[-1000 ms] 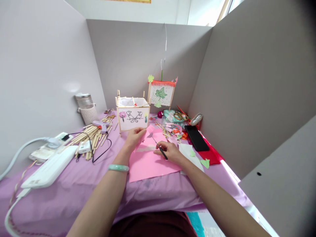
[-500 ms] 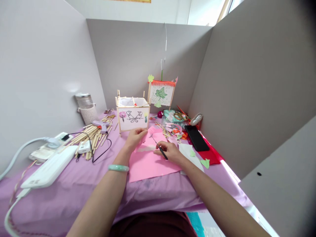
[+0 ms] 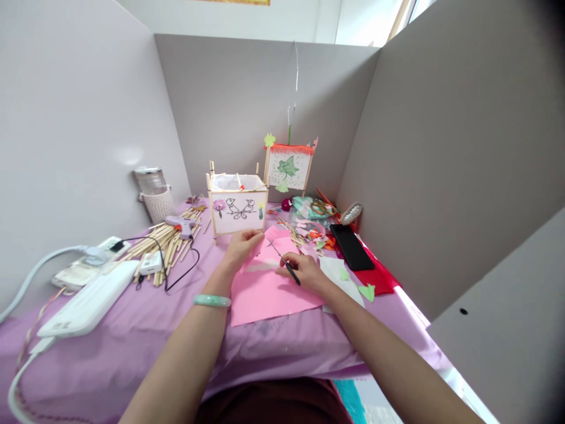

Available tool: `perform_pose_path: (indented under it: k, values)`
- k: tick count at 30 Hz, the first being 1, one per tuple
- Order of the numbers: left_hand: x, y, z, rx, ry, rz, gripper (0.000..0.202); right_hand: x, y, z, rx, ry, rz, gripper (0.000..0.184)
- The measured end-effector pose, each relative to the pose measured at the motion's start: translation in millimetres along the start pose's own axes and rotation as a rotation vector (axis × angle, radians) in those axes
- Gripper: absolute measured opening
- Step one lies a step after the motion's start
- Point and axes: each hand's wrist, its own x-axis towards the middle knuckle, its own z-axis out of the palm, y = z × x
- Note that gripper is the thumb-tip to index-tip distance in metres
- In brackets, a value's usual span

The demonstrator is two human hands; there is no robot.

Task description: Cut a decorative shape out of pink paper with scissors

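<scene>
My left hand (image 3: 242, 250), with a green bangle on its wrist, pinches a small piece of pink paper (image 3: 272, 234) between thumb and fingers. My right hand (image 3: 304, 271) is closed around black-handled scissors (image 3: 291, 273). The thin blades point up and left, with their tips at the pink piece. Below both hands a larger pink sheet (image 3: 273, 300) lies flat on the cloth. Just beyond my left hand stands a stick-framed paper lantern (image 3: 238, 215) with two birds drawn on its front.
Wooden sticks (image 3: 154, 250) and a glue gun (image 3: 180, 224) lie left, near a white power bank (image 3: 90, 300) and cables. A black phone (image 3: 352, 246), paper scraps (image 3: 315, 232) and white paper (image 3: 342, 280) lie right. Behind hangs a second lantern (image 3: 298, 168). Grey panels surround the table.
The scissor blades have shifted very slightly at the pink piece. Both hands stay in nearly the same place.
</scene>
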Motion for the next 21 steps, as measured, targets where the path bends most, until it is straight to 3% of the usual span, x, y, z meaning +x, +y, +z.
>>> perform_pose_path:
  k: [9, 21]
  values:
    - [-0.1, 1.7, -0.9, -0.01, 0.032, -0.021, 0.034, 1.2, 1.6, 0.3, -0.015, 0.013, 0.01, 0.028]
    - [1.6, -2.2, -1.4, -0.01, -0.017, 0.0, 0.031, 0.5, 1.4, 1.3, -0.02, 0.009, 0.005, 0.027]
